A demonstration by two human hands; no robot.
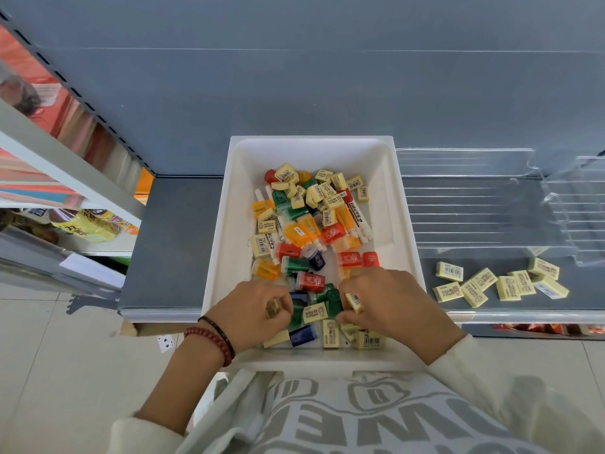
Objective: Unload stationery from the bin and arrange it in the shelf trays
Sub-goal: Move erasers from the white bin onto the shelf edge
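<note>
Both grips are pinching: right hand (389, 303) on a yellow eraser (354, 303) at the bin's (216, 257) 6 o'clock, left hand (258, 306) seemingly on another; they look light, firm, easy to take by the sides.

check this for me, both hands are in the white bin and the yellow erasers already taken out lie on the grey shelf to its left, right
Wrong side: in the head view the yellow erasers lie on the grey shelf to the right of the white bin, not its left. The left hand and right hand are both in the bin.
</note>
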